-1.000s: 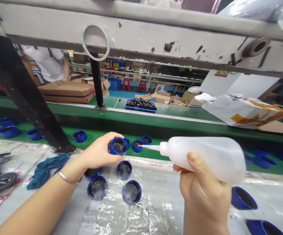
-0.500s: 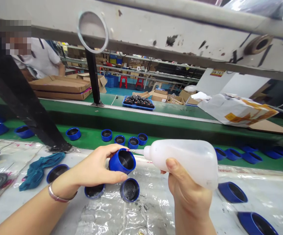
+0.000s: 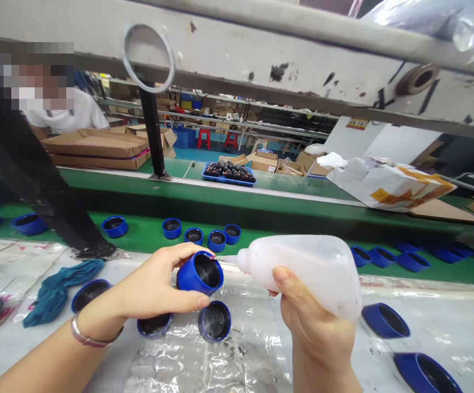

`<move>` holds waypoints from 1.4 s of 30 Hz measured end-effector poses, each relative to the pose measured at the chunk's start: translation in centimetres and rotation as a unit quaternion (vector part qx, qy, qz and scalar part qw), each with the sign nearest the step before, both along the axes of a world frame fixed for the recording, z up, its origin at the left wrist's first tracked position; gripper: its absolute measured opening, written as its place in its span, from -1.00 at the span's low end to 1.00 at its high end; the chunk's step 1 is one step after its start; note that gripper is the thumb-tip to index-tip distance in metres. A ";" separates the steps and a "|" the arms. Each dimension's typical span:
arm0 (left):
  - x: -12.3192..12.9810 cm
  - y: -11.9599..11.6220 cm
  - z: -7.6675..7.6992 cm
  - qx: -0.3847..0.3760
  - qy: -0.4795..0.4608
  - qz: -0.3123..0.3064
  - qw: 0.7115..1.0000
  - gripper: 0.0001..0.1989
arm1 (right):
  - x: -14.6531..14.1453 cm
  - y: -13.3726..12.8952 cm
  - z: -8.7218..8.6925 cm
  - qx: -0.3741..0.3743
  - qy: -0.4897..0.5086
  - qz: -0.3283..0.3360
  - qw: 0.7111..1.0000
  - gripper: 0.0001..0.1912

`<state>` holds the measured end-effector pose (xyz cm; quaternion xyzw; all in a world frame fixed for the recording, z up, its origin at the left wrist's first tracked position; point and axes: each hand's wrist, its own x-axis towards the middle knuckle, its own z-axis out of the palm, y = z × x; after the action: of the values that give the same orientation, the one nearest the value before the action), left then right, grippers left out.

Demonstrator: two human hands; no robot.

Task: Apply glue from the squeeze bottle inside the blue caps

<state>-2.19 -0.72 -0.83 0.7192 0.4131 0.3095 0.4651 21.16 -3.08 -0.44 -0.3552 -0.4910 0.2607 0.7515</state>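
Blue, the cup [image 3: 200, 273] clasped in the left hand [image 3: 159, 285] above the worktop [image 3: 261, 344] has just come up to the bottle [image 3: 302, 267] the right hand [image 3: 314, 311] grips, putting its rim [image 3: 221, 274] within reach of the nozzle [image 3: 229, 258].

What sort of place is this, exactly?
Probably a factory workshop with an assembly line: many matching blue cups stand along a green strip, perhaps a conveyor; a blue tray of black parts sits beyond it, and cardboard boxes lie farther back.
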 end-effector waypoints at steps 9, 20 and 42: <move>-0.5 -0.2 0.1 0.053 0.039 0.016 0.998 -0.49 | 0.1 -0.4 0.4 0.000 0.009 -0.007 1.000 -0.76; 0.0 -0.7 0.9 0.145 0.109 0.069 0.981 -0.51 | 0.9 -0.8 0.0 -0.014 -0.041 -0.041 0.998 -0.70; 0.0 -0.7 0.3 0.293 0.097 0.095 0.946 -0.48 | 1.5 -1.9 0.1 -0.067 -0.035 -0.022 0.997 -0.71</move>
<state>-2.16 -1.46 -0.53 0.8078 0.4137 0.3881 0.1601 22.65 -4.97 -0.36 -0.4248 -0.4905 0.2638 0.7137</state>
